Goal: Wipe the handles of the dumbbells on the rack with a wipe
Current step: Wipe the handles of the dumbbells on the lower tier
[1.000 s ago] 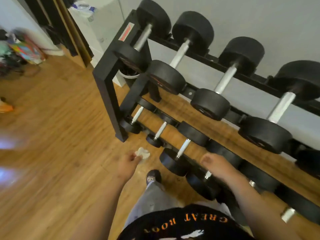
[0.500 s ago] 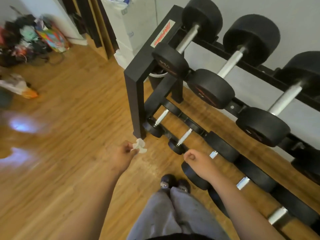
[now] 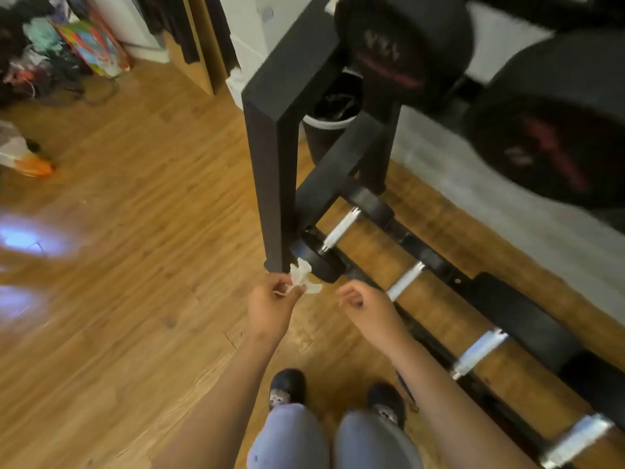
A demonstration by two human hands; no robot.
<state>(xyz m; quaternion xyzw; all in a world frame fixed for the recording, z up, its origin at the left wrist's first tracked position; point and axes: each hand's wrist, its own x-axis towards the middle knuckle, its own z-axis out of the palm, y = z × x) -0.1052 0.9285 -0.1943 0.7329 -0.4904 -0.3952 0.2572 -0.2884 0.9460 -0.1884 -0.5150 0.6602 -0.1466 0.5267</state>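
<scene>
1. Surroundings: a wood floor (image 3: 135, 231) carries the black rack (image 3: 270, 170). A white-rimmed bin (image 3: 328, 125) stands behind its end post, and a heap of clutter (image 3: 50, 45) lies by the far wall.
2. Obstruction: the end post rises just beside the wipe. The large upper-tier dumbbells (image 3: 554, 137) overhang the lower tier and are blurred.
3. Task items: small dumbbells lie side by side on the lower tier, each with a bright chrome handle (image 3: 341, 228). The wipe (image 3: 302, 277) is a crumpled white wad at the post's foot, in front of the first dumbbell's head.
4. The left hand (image 3: 272, 306) pinches the wipe between thumb and fingertips.
5. The right hand (image 3: 367, 309) is clenched loosely and grasps nothing. It sits just beside the second handle (image 3: 404, 280); contact cannot be determined.
</scene>
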